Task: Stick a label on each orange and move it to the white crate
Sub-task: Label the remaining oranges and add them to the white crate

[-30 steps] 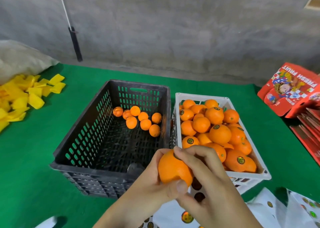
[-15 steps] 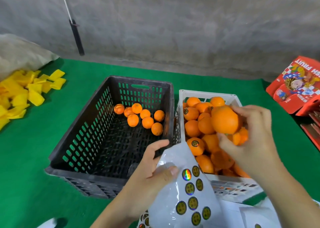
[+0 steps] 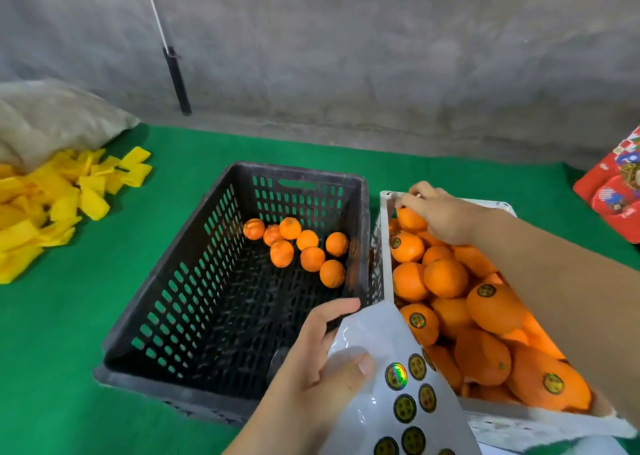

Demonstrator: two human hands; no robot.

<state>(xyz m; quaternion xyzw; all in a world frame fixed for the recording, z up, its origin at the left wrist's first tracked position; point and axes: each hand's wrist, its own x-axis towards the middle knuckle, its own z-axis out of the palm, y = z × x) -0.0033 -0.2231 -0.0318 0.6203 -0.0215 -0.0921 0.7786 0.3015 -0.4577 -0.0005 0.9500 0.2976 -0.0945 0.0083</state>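
my right hand (image 3: 446,217) now at white crate (image 3: 384,247) far edge, fingers grasping orange (image 3: 410,218); left hand (image 3: 322,368) pinching label sheet (image 3: 398,385); black crate (image 3: 194,390) mostly free.

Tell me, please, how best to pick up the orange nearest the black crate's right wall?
Take that orange from above, fingers round its upper half. It sits close to the black crate wall, so the right side is cramped; its top and near side are open.

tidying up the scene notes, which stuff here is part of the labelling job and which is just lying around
Part of the job:
- sticker sheet, held by left hand
- unlabelled oranges in black crate
- white crate, right hand placing an orange

Lying about:
- yellow pieces
- red fruit boxes
- grey sack
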